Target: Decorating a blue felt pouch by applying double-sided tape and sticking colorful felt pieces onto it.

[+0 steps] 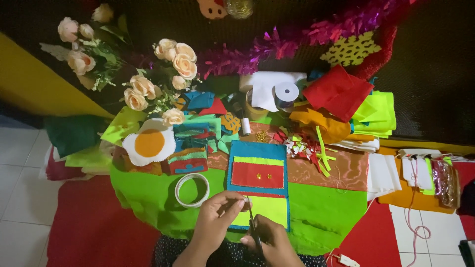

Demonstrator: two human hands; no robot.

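Felt everywhere: blue rectangular felt panel [258,183] with red and yellow-green stripes lay flat at the near middle of the counter [321,212], draped in bright green cloth, its near edge pulled toward the body, likely to keep the work close. Left hand [217,215] pinched shut on something thin at the panel's near edge, too small to tell what. Right hand [269,242] closed around dark-handled scissors [253,230], blades pointing up between the two hands, just beside the left fingertips. White ring of tape [192,190] sat left of the panel, within easy reach. Felt fried egg in white and orange [149,144] rested farther left, cream artificial roses [163,74] beyond it. Folded red, orange and neon-yellow felt sheets [356,106] stacked far right. Magenta tinsel garland [297,42] ran along the dark far wall. White tiled floor [20,188] with red mats showed below.
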